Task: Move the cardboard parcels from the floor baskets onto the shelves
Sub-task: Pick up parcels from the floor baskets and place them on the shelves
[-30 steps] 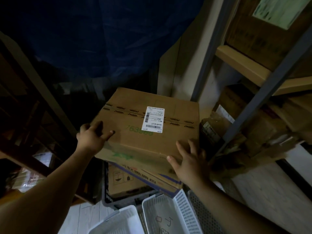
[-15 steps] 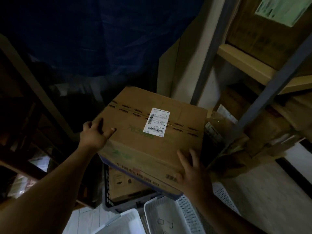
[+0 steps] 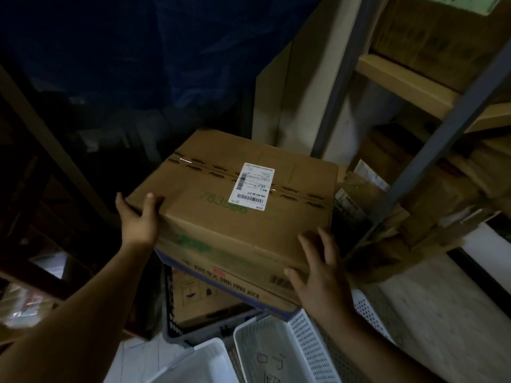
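at the left of the frame the left hand [image 3: 139, 222] grips the near left corner of a cardboard parcel [image 3: 221, 225], thumb lying on the top face and fingers curled round the side. the parcel sits in the middle of the frame, held up in the air between both hands, tilted a little, its taped top facing the camera. a white shipping label [image 3: 253, 186] with barcodes is stuck across the tape, and faint green digits are printed just left of it. directly under the parcel, lower centre, a dark floor basket [image 3: 169, 299] holds another cardboard box [image 3: 201, 297]. along the bottom edge are two white perforated baskets [image 3: 302, 335], side by side. right of centre the right hand [image 3: 320, 275] lies flat against the parcel's near right corner, fingers straight and spread, curled round nothing. at the right of the frame a grey upright post [image 3: 431, 150] carries a wooden shelf [image 3: 401, 78] with boxes on it, and more wrapped parcels [image 3: 442, 194] are packed in below, near the held parcel's right edge.
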The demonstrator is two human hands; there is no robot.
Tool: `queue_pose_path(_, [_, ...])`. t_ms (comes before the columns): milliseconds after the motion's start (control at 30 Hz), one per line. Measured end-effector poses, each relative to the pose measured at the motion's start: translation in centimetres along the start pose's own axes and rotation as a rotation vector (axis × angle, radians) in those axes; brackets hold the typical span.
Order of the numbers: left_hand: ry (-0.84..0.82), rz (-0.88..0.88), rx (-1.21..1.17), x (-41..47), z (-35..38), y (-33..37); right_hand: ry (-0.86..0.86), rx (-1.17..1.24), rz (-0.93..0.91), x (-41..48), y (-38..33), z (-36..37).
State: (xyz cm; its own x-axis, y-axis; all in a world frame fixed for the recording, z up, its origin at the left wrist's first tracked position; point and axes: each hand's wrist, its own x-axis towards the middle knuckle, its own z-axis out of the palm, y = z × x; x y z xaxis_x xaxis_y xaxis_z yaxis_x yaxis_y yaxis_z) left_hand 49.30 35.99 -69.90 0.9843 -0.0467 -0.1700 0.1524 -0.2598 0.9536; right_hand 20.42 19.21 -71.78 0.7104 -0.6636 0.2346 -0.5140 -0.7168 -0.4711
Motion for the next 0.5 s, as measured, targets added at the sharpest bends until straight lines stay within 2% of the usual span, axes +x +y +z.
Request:
queue_pose_path(133, [-0.049, -0.109, -0.055, 0.5, 0.2, -1.8, 0.088, 0.108, 0.037, -1.5, -0.1, 0.7])
queue_pose_path(267, [-0.096, -0.027, -0.062, 0.6, 0.4, -3.2, 0.179, 0.152, 0.014, -2.8, 0.4, 2.5])
queue_pose_path(400, [-0.14, 0.017, -0.065, 0.9, 0.4, -4.4, 0.156, 0.197, 0.13, -3.0, 0.4, 4.5])
queue_pose_path(500, [-0.17, 0.002, -0.027, 0.9, 0.2, -5.3, 0.169, 0.21, 0.127, -3.2, 0.7, 5.5])
